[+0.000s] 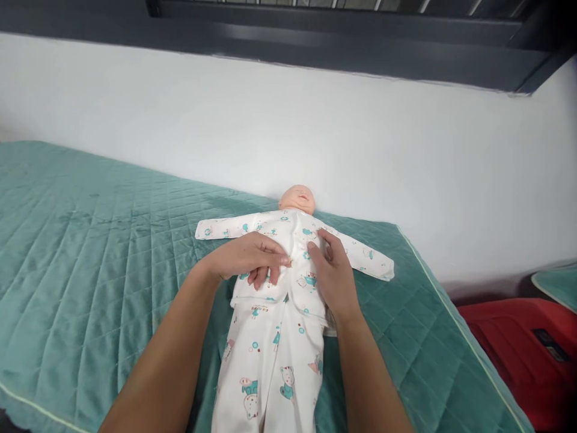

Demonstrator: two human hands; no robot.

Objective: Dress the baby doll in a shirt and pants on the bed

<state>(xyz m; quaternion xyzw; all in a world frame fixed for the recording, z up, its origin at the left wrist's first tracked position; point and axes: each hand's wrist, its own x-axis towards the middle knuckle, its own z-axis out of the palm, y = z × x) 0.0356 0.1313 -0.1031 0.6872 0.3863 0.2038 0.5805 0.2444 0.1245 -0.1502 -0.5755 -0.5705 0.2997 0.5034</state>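
Observation:
A baby doll lies on its back, its head toward the wall and its arms spread. It wears a white long-sleeved baby shirt with teal and pink prints, and matching baby trousers. My left hand pinches the shirt's front edge between thumb and index finger, at a small yellowish spot that may be a snap. The other fingers hang loosely over the cloth. My right hand rests on the opposite side of the shirt's chest, fingers bent, with thumb and index finger apart. Its lower fingers are partly hidden.
A green quilted cover with pale piping lies under the doll. Behind it rises a white wall, with a dark window frame above. At the lower right, past the cover's edge, stands a red plastic object.

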